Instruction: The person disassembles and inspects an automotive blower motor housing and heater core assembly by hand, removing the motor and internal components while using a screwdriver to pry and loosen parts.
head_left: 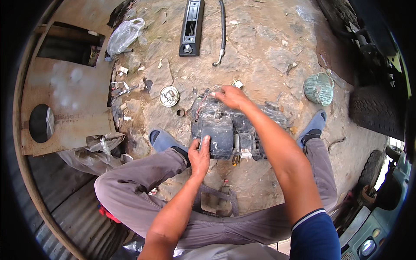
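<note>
Apparently for steadiness, the housing is set on the ground between the sandals, its near left edge held by the half-open left hand, thumb on top. The right hand is curled nearly closed at the wires; whether one is pinched cannot be told. Sideways room is bounded by the tin and, farther off, the basket.

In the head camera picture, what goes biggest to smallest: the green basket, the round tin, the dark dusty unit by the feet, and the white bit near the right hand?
1. Dark dusty unit
2. Green basket
3. Round tin
4. White bit

No two look alike in size here.
</note>
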Demonstrator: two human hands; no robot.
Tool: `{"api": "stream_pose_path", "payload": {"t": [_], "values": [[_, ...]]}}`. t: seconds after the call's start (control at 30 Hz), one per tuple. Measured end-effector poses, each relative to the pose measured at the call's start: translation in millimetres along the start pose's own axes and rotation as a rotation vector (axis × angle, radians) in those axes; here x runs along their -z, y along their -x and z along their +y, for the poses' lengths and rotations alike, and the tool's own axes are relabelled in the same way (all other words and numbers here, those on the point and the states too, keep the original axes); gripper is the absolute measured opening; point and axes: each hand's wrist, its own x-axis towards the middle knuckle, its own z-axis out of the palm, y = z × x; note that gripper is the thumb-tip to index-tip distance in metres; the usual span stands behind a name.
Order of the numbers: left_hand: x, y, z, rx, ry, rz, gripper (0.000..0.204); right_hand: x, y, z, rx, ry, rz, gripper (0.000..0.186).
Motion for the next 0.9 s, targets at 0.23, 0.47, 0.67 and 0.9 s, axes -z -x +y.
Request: {"api": "stream_pose_path", "payload": {"t": [0.23,0.47,0.67,0.9], "values": [[-3,-3,-9,0.003,0.015,-0.013,0.047,46,40,-16,0.049,0.021,0.183,0.067],[-2,1,6,0.022,0.008,-0.028,0.044,64,41,22,0.123,0.104,0.004,0.053],[1,0,9,0.061,-0.008,-0.034,0.043,48,25,9,-0.018,-0.23,-0.242,0.064],[0,0,6,0.048,0.009,-0.022,0.042,25,35,-13,0.172,0.032,-0.143,0.08]]}}
